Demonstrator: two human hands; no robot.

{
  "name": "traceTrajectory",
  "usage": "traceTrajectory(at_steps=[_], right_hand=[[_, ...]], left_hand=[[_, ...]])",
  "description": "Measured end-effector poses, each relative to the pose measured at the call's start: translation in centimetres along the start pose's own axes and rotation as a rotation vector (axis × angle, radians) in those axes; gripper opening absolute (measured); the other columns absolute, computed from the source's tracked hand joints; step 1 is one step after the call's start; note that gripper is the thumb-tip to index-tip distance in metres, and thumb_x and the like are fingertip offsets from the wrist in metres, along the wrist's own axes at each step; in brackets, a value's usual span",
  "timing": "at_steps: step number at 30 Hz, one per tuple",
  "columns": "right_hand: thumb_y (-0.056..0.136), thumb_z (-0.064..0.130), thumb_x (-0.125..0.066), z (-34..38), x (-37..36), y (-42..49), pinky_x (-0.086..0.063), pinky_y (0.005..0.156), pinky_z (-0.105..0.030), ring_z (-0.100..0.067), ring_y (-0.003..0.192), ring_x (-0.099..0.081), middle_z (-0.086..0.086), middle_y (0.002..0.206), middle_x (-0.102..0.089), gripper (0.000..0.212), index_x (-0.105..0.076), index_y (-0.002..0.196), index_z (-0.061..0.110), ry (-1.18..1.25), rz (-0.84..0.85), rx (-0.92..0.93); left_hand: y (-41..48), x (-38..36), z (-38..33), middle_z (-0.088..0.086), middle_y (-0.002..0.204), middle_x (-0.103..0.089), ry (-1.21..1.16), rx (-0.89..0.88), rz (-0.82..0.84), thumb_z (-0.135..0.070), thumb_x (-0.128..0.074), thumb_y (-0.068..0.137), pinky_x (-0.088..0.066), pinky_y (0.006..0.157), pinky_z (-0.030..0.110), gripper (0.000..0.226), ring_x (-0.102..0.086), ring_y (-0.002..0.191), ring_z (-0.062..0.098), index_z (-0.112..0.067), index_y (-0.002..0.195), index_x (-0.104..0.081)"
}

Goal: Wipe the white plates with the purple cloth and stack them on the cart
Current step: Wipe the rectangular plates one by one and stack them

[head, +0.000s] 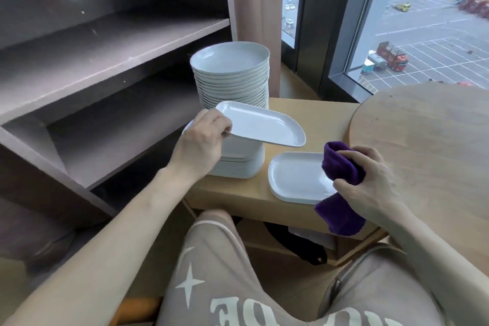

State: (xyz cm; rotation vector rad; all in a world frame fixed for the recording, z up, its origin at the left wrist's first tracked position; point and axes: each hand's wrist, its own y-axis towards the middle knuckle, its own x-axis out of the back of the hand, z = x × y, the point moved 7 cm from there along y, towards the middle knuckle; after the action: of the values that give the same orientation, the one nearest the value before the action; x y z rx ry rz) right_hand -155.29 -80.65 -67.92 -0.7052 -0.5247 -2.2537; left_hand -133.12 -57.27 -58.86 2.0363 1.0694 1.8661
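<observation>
Rectangular white plate (264, 124) is tilted in the air over the rectangular stack (243, 164), with the left hand (201, 140) pinching its left edge. Purple cloth (341, 164) is bunched in the right hand (370, 182), over the right edge of the low plate pile (293, 177) on the desk (317, 119). Round plate stack (232, 79) behind. Shelf unit (105, 61) close on the left, round table (423, 140) crowding the right.

Soft daylight enters through the window (428, 24). Left of the window, the shelves (105, 42) sit dim and slightly blurred, their straight lines bowing outward.
</observation>
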Motion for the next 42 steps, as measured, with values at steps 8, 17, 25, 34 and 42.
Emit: traceTrajectory(at_steps=[8, 17, 25, 34, 42], right_hand=[[0.067, 0.032, -0.064, 1.0, -2.0, -0.8, -0.05, 0.088, -0.038, -0.008, 0.11, -0.052, 0.023, 0.122, -0.045, 0.048, -0.062, 0.11, 0.054, 0.023, 0.093, 0.03], [0.064, 0.041, -0.058, 0.6, -2.4, -1.3, -0.049, 0.096, -0.044, -0.012, 0.114, -0.051, 0.028, 0.118, -0.042, 0.052, -0.063, 0.115, 0.052, -0.037, 0.079, 0.036], [0.068, 0.039, -0.058, 1.5, -1.4, -1.2, -0.046, 0.103, -0.05, -0.02, 0.123, -0.047, 0.013, 0.133, -0.042, 0.057, -0.062, 0.125, 0.041, -0.123, -0.022, 0.051], [0.088, 0.034, -0.062, -1.5, -1.5, -0.1, -0.031, 0.114, -0.053, -0.029, 0.137, -0.04, 0.001, 0.156, -0.034, 0.058, -0.05, 0.145, 0.038, -0.304, -0.079, -0.018], [0.096, 0.042, -0.044, -1.5, -8.4, 3.4, -0.012, 0.119, -0.06, -0.032, 0.144, -0.026, 0.002, 0.16, -0.032, 0.044, -0.047, 0.14, 0.043, -0.579, 0.079, -0.167]], left_hand=[[-5.0, 1.8, 7.0, 0.0, 0.098, -0.049, 0.076, 0.171, 0.076, 0.004, -0.056, 0.094, -0.039, 0.063, 0.031, 0.018, -0.044, 0.077, 0.014, -0.013, 0.094, -0.05], [-6.7, -2.8, 9.1, 0.006, 0.137, -0.047, 0.163, 0.531, 0.469, -0.001, -0.054, 0.083, -0.032, 0.115, 0.045, 0.049, -0.041, 0.133, 0.031, -0.017, 0.127, -0.044], [-4.6, -6.0, -3.0, -0.016, 0.103, -0.059, -0.152, 0.268, 0.367, -0.024, -0.055, 0.088, -0.053, 0.082, 0.036, 0.031, -0.059, 0.099, 0.012, -0.027, 0.119, -0.056], [-7.8, -16.9, -4.0, 0.012, 0.092, -0.075, -0.827, 0.883, 0.815, -0.051, -0.066, 0.09, -0.048, 0.05, 0.026, 0.085, -0.072, 0.07, 0.022, -0.047, 0.153, -0.007], [-9.4, -18.0, -4.6, 0.011, 0.092, -0.076, -1.081, 0.946, 0.692, -0.028, -0.074, 0.093, -0.044, 0.044, 0.025, 0.104, -0.071, 0.068, 0.022, -0.06, 0.152, 0.006]])
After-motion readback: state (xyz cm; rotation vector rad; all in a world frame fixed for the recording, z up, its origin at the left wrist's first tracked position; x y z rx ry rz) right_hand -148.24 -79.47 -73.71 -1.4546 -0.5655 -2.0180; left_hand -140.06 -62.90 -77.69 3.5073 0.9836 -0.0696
